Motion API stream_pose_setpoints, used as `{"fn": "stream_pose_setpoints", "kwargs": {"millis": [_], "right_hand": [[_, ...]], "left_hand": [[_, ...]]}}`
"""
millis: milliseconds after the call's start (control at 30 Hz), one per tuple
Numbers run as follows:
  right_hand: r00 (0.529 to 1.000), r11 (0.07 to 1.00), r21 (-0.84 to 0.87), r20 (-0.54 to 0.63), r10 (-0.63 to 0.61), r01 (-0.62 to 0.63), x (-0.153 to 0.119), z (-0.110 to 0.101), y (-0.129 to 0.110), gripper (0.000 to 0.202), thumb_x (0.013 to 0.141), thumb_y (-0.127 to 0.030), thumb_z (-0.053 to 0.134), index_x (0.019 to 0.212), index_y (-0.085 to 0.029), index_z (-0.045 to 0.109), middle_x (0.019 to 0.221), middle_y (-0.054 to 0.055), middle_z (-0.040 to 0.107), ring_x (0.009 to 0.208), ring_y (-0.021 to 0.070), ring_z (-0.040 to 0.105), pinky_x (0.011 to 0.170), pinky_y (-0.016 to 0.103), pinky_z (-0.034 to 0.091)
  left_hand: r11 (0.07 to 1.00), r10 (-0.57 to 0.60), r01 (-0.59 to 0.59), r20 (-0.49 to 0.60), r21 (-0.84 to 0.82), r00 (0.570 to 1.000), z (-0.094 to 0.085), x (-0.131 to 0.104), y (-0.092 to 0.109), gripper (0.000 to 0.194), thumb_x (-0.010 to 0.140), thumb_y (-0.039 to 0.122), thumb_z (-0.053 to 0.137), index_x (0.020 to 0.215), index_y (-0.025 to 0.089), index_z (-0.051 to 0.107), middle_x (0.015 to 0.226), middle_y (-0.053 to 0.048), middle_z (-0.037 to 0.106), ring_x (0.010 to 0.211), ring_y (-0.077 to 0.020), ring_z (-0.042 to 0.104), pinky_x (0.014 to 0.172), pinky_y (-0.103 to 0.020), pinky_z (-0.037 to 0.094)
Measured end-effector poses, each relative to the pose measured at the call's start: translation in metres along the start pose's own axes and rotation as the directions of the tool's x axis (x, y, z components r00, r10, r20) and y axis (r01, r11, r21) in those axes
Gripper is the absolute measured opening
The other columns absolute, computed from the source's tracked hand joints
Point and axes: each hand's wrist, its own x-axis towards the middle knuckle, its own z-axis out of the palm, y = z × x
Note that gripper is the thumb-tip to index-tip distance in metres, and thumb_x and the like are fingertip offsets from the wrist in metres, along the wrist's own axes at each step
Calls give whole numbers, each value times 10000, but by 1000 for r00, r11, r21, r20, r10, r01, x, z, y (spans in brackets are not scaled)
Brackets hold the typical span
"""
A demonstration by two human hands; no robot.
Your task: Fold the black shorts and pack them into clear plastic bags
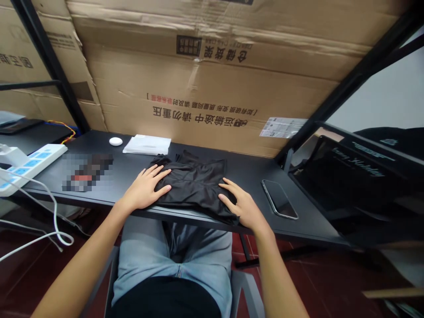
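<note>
Both forearms are bare to the edge of the view, no sleeve being seen on either; the left hand [143, 191] and the right hand [241, 206] are ungloved, and a thin ring is seen on a finger of the left hand. The legs are covered by light blue denim jeans [172, 258], faded, with a fly seam shown at the middle. A black upper garment [165, 300] is seen at the waist, at the lower edge of the view.

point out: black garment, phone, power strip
black garment [195, 183], head view, on the middle of the folded cloth.
phone [279, 198], head view, on the centre of its dark screen.
power strip [31, 164], head view, on its white top face.
</note>
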Motion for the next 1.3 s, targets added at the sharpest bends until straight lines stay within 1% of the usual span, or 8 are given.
{"fn": "stream_pose_setpoints", "kwargs": {"millis": [200, 433, 567, 800, 1133, 1300], "right_hand": [[1000, 1000, -7, 7, -7, 7, 0, 0, 0, 488, 1113, -566, 631, 1472, -268, 774, 1722, 130, 631, 1593, 370, 619, 1372, 596, 474], [1000, 1000, -8, 2, -11, 11, 1, 1, 2, 480, 1115, -567, 634, 1468, -275, 779, 1718, 130, 635, 1586, 374, 625, 1366, 606, 480], [1000, 1000, -8, 1, -12, 12, 0, 1, 2, 471, 1112, -563, 647, 1472, -290, 780, 1719, 114, 637, 1586, 365, 626, 1367, 588, 483], [999, 999, -11, -13, -30, 30, 0, 2, 4, 478, 1109, -565, 644, 1468, -282, 782, 1708, 132, 644, 1566, 382, 644, 1356, 614, 493], [1000, 1000, -4, -4, -22, 22, 1, 3, 5, 476, 1112, -572, 636, 1457, -276, 777, 1715, 132, 638, 1577, 369, 635, 1364, 603, 486], [1000, 1000, -11, -5, -24, 24, 1, 2, 5, 481, 1109, -571, 639, 1461, -274, 777, 1711, 136, 641, 1569, 379, 642, 1357, 613, 492]], "left_hand": [[1000, -4, 4, -4, 2, 1000, 0, 0, 0, 737, 1135, 728, 486, 1772, 358, 517, 1850, -69, 471, 1757, -355, 363, 1445, -635, 266], [1000, -2, 2, 1, 0, 1000, 0, 0, 0, 751, 1134, 745, 468, 1768, 346, 525, 1860, -75, 453, 1762, -360, 353, 1441, -643, 274], [1000, 0, 0, -3, -3, 1000, 0, 1, -1, 747, 1134, 739, 476, 1768, 346, 524, 1859, -79, 454, 1762, -363, 353, 1436, -644, 284], [1000, -6, 6, 0, -5, 1000, 0, 0, 1, 742, 1137, 729, 479, 1771, 345, 518, 1857, -80, 457, 1761, -359, 354, 1440, -652, 273], [1000, -7, 7, 10, 0, 1000, -2, 0, 2, 751, 1137, 741, 462, 1773, 344, 517, 1863, -76, 444, 1765, -362, 346, 1438, -667, 269], [1000, -9, 9, 22, 1, 1000, -2, 0, 2, 763, 1138, 748, 449, 1778, 337, 507, 1868, -80, 436, 1770, -356, 334, 1441, -662, 261]]}}
